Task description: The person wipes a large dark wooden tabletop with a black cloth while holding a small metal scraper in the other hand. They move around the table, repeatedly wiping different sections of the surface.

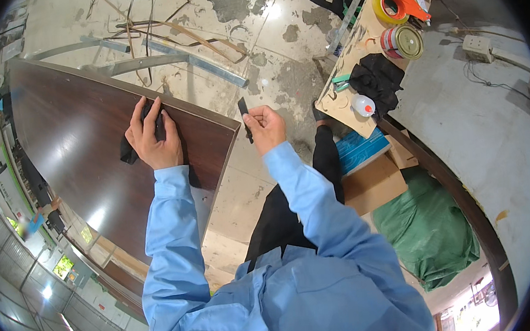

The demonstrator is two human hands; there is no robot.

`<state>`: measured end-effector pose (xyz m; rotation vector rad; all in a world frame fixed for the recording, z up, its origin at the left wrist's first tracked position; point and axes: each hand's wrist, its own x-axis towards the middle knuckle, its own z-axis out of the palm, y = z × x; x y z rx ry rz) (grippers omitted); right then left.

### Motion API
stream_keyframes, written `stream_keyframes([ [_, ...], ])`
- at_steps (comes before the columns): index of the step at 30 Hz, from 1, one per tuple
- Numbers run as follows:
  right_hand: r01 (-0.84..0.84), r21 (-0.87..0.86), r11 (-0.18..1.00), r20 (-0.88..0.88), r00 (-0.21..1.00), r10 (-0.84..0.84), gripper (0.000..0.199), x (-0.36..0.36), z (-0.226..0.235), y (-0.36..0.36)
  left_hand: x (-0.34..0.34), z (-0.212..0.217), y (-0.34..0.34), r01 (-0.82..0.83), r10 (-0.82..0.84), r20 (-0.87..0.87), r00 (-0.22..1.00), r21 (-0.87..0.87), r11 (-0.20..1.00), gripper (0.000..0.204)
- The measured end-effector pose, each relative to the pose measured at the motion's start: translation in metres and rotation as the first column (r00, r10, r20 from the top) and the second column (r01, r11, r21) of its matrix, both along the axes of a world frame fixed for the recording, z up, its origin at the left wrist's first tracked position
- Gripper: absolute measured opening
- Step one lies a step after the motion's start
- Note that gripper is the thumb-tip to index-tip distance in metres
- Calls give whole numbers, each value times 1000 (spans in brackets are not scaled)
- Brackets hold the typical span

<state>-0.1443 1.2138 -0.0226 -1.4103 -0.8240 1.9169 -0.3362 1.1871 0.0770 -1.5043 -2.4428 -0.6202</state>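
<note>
My left hand rests on a glossy dark brown wood panel, near its far edge. Bunched under its slightly parted fingers is a black cloth, gripped against the surface. Just off the panel's right corner, my right hand pinches a thin, flat, dark strip between thumb and fingers. The strip looks like a small blade or scraper, though its exact kind is unclear. It points up and slightly left, apart from the panel.
On the right, a wooden bench carries a tin can, an orange tape dispenser, a black cloth and a white bottle. Metal bars and loose strips lie on the floor beyond. Cardboard boxes and a green sack sit at right.
</note>
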Motion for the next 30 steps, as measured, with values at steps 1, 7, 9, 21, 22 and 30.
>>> stream_keyframes([
  [1, -20, -5, 1000, 6, 1000, 21, 15, 1, -7, 2, 3, 4, 2, 38, -38, -10, 999, 19, 999, 34],
  [7, 67, 5, 998, -17, 998, -67, 19, 46, -33, 8, 71, 29, -9, 411, -386, 176, 906, -141, 901, 47],
  [9, 48, 16, 999, 38, 998, -49, 16, 58, -27, 13, 89, 24, -6, 300, -276, 161, 947, -144, 943, 30],
  [21, -458, 824, 334, 356, 877, 324, 23, 37, 66, 65, 10, 1, 3, -105, 102, 36, 994, 87, 991, 27],
  [22, -497, 837, 228, 406, 845, 348, 30, 38, 71, 73, 8, -3, -1, -105, 104, 23, 994, 77, 991, 27],
  [30, -392, 913, -112, 392, 769, 504, 38, 38, 79, 104, 8, -11, -4, -113, 108, 49, 993, 121, 986, 27],
])
